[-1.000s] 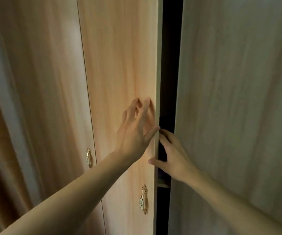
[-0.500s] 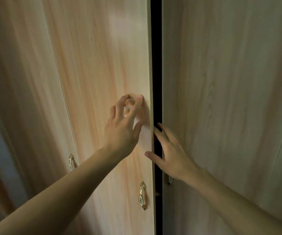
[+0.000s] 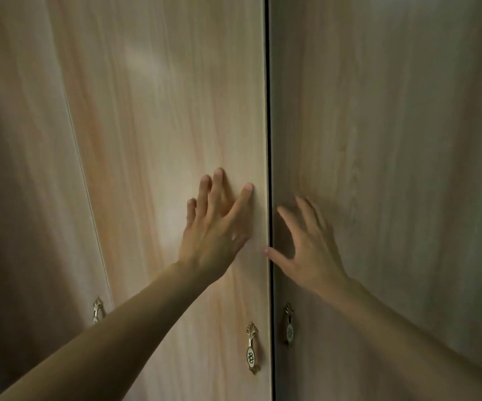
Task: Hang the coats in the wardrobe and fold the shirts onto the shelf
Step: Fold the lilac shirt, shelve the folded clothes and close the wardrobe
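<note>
Two pale wooden wardrobe doors fill the view, the left door and the right door, with only a thin dark slit between them. My left hand presses flat on the left door near its inner edge, fingers spread. My right hand lies with straight fingers on the right door, its thumb reaching the slit. No coats or shirts are in view, and the wardrobe's inside is hidden.
A brass handle hangs low on the left door and another handle on the right door. A third door with its own handle stands further left.
The dark gap between the two doors has narrowed to a slit. My right hand left the door's edge and now lies on the right door; my left hand flattened against the left door.
</note>
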### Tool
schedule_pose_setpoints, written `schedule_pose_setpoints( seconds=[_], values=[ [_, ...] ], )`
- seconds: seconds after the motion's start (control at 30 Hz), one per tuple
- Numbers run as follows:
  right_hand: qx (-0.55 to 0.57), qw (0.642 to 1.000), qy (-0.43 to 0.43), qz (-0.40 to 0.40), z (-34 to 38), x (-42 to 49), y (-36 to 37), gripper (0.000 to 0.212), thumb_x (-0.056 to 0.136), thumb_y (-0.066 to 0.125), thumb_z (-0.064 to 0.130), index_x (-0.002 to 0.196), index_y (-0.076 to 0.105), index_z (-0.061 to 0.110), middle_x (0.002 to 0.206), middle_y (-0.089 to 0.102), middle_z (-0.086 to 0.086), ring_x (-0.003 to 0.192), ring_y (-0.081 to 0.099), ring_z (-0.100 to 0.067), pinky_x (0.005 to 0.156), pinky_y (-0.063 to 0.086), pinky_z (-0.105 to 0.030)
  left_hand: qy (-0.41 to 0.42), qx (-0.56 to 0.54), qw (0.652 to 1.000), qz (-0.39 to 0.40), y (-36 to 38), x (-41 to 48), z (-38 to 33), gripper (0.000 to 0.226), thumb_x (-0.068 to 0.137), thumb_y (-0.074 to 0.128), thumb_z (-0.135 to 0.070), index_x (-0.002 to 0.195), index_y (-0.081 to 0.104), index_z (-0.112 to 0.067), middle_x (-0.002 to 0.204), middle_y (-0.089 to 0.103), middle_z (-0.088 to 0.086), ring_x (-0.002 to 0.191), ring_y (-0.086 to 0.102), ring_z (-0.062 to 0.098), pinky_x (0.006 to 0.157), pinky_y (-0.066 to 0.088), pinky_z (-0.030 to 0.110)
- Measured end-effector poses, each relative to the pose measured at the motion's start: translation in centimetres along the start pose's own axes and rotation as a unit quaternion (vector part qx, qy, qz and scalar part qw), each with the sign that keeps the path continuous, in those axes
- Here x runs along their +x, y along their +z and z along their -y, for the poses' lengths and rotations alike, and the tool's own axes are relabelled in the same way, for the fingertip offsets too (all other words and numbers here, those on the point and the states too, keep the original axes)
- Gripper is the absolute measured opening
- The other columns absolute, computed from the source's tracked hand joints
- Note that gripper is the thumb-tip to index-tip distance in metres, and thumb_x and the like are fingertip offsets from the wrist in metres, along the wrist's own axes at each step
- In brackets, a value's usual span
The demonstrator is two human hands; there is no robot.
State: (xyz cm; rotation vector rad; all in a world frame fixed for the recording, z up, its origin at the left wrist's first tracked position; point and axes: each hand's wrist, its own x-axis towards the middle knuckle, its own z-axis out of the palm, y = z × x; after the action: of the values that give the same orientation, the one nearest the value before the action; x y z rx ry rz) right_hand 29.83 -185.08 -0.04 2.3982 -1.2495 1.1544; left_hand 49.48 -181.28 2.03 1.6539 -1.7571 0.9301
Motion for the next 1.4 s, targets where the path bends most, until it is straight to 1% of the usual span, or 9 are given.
schedule_pose_setpoints(
  seconds=[0.1,0.17,0.37,0.53,0.73,0.93,1.17,1.27,1.4],
  values=[
    [-0.047,0.998,0.030,-0.002,-0.4,1.7,0.5,0.107,0.074,0.059,0.076,0.156,0.009,0.028,0.163,-0.016,-0.009,0.149,-0.018,-0.028,0.121,0.004,-0.052,0.019,0.028,0.999,0.012,0.6,0.4,0.6,0.105,0.079,0.069,-0.059,0.156,0.002,-0.036,0.163,-0.017,0.014,0.149,-0.012,0.042,0.109,0.026,0.071],
    [-0.069,0.997,0.043,0.002,-0.6,2.6,0.8,0.118,0.070,0.061,0.078,0.156,0.000,0.026,0.161,-0.022,-0.011,0.147,-0.023,-0.030,0.121,0.004,-0.054,0.032,0.044,0.998,0.017,1.1,0.6,1.0,0.106,0.078,0.069,-0.062,0.156,0.002,-0.035,0.164,-0.015,0.015,0.149,-0.011,0.042,0.108,0.027,0.071],
    [-0.114,0.993,0.038,-0.015,-1.6,4.2,2.2,0.122,0.065,0.066,0.077,0.157,0.005,0.024,0.162,-0.020,-0.013,0.148,-0.020,-0.033,0.118,0.010,-0.060,0.027,0.055,0.997,0.035,2.7,1.6,1.3,0.119,0.069,0.074,-0.066,0.157,0.000,-0.034,0.163,-0.016,0.016,0.149,-0.013,0.043,0.108,0.027,0.071],
    [-0.148,0.987,0.034,-0.052,-2.5,4.6,4.1,0.130,0.063,0.071,0.073,0.157,-0.002,0.022,0.162,-0.019,-0.015,0.148,-0.017,-0.037,0.118,0.008,-0.062,0.027,0.076,0.995,0.051,4.3,2.3,1.2,0.135,0.057,0.078,-0.071,0.157,-0.003,-0.032,0.162,-0.017,0.019,0.148,-0.014,0.046,0.109,0.020,0.073],
    [-0.160,0.981,0.024,-0.107,-3.2,5.3,5.9,0.130,0.062,0.076,0.067,0.157,0.002,0.018,0.162,-0.015,-0.018,0.148,-0.013,-0.040,0.117,0.006,-0.063,0.027,0.078,0.996,0.023,6.1,2.8,1.5,0.142,0.048,0.083,-0.070,0.158,0.003,-0.030,0.163,-0.011,0.020,0.148,-0.012,0.046,0.107,0.020,0.075],
    [-0.160,0.982,0.028,-0.101,-3.0,5.2,5.7,0.129,0.062,0.078,0.065,0.157,0.002,0.019,0.162,-0.014,-0.018,0.149,-0.013,-0.040,0.117,0.006,-0.063,0.028,0.078,0.997,0.006,6.4,2.7,1.4,0.147,0.042,0.088,-0.067,0.158,0.006,-0.028,0.163,-0.008,0.021,0.148,-0.009,0.047,0.105,0.022,0.077],
    [-0.147,0.985,0.036,-0.079,-2.4,5.0,5.2,0.125,0.065,0.075,0.065,0.157,0.004,0.018,0.162,-0.013,-0.018,0.149,-0.013,-0.039,0.117,0.009,-0.062,0.034,0.082,0.996,0.022,5.7,3.1,1.1,0.130,0.052,0.080,-0.069,0.156,0.016,-0.027,0.162,-0.002,0.025,0.147,-0.003,0.051,0.101,0.025,0.077],
    [-0.139,0.989,0.028,-0.046,-2.3,4.8,4.3,0.114,0.075,0.065,0.066,0.157,0.002,0.019,0.162,-0.017,-0.017,0.148,-0.018,-0.038,0.118,0.009,-0.062,0.030,0.089,0.994,0.054,4.5,3.0,1.0,0.128,0.055,0.079,-0.069,0.156,0.010,-0.031,0.162,-0.004,0.024,0.147,-0.003,0.051,0.104,0.027,0.074],
    [-0.132,0.991,0.011,0.012,-1.9,4.3,1.9,0.102,0.084,0.052,0.069,0.157,-0.003,0.024,0.159,-0.028,-0.012,0.145,-0.030,-0.033,0.121,0.000,-0.054,0.032,0.078,0.991,0.107,2.3,3.3,0.9,0.122,0.066,0.074,-0.067,0.153,-0.006,-0.038,0.161,-0.021,0.016,0.147,-0.014,0.047,0.111,0.025,0.068]
  ],
)
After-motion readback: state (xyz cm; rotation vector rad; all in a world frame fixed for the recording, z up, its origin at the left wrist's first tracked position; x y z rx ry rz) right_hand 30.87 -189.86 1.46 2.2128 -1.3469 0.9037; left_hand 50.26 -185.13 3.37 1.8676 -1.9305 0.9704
